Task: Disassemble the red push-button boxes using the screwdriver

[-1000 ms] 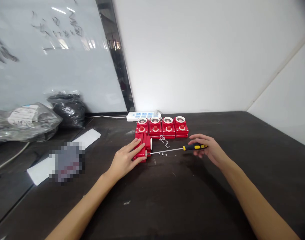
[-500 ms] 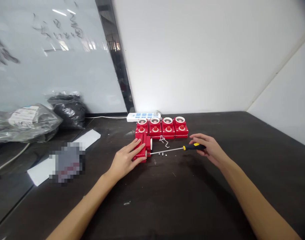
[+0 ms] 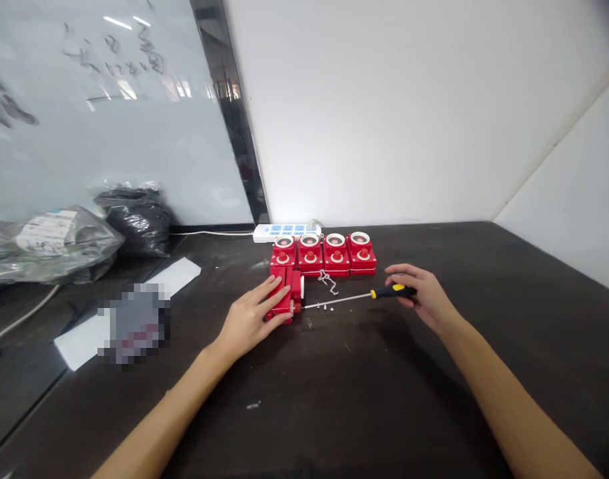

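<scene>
Red unit (image 3: 295,285) on dark surface (image 3: 334,399), mid-view, turned sideways, white ring to the right. Mostly hidden under left hand (image 3: 249,313): palm down, fingers spread flat across top, not wrapped around. Screwdriver (image 3: 379,293) in right hand (image 3: 424,293), fingers curled around black-and-yellow handle, shaft pointing left at unit's near right edge; contact at tip too small to tell.

In the way: small pale bits (image 3: 325,307) right beside the shaft, nearly under it. Curled white strand (image 3: 327,279) just beyond, reaching up to row of four similar red units (image 3: 329,256), packed side by side, knobs forward, white rings at back. Little room on that side. White power strip (image 3: 287,231) behind, near foot of wall (image 3: 384,113), white cord (image 3: 211,233) running left.

Far left: clear bag (image 3: 49,249) with label, black bag (image 3: 132,219) beside it, both in front of whiteboard (image 3: 109,133) with dark handwriting. White strip (image 3: 182,274) lying diagonally left of left hand, pixelated thing (image 3: 137,326) over it, unreadable. Both well apart from screwdriver.
</scene>
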{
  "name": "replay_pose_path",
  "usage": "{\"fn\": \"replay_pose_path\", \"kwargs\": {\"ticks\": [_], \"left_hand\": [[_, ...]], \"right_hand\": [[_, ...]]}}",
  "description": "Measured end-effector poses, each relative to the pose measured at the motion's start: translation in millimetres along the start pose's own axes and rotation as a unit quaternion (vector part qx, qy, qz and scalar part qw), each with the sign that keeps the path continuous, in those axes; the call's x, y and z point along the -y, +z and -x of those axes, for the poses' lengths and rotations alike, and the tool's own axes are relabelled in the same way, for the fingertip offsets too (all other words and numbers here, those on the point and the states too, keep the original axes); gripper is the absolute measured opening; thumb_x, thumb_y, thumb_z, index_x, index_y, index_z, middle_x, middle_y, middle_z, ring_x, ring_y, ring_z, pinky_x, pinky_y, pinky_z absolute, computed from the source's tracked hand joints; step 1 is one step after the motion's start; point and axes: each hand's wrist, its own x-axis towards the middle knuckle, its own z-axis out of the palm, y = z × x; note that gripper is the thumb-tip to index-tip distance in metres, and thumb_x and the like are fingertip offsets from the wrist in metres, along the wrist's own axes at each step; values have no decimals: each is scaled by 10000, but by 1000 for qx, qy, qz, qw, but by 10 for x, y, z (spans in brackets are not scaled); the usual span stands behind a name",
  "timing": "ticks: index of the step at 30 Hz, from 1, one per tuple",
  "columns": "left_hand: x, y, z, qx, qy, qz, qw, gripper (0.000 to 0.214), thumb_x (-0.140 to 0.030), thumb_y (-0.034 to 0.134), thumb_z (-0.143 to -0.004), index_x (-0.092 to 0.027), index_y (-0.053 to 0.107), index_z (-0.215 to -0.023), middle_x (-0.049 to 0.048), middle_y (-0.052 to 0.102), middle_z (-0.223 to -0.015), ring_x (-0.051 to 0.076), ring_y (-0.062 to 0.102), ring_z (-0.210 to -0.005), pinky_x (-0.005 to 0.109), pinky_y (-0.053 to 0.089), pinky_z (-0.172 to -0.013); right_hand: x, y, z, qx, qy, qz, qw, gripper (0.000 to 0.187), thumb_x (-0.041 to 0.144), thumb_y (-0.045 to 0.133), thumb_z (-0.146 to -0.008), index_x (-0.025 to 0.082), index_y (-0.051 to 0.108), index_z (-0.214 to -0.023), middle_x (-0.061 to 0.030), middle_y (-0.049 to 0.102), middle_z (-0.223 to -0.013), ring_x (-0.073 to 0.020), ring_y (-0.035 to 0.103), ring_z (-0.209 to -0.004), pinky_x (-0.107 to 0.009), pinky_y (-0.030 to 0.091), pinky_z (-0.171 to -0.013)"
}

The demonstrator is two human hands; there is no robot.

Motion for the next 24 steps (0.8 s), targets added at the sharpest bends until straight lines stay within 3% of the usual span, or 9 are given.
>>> {"fn": "replay_pose_path", "kwargs": {"ticks": [12, 24], "left_hand": [[-13, 4, -5, -4, -3, 0, 1000, 469, -448, 580, -921, -209, 582, -1324, 137, 545, -1416, 302, 550, -1275, 458, 548, -966], [-29, -5, -5, -1, -5, -4, 1000, 466, -434, 586, -916, -210, 581, -1324, 133, 553, -1409, 306, 553, -1271, 457, 546, -959]], "right_hand": [[-9, 17, 5, 10, 6, -20, 1000, 240, 277, 761, -690, 152, 707, -887, -53, 654, -723, -85, 424, -499, -212, 208, -389], [-16, -17, -17, -27, -5, 12, 1000, 249, 258, 755, -631, 142, 702, -845, -57, 657, -663, -96, 435, -495, -201, 196, -371]]}}
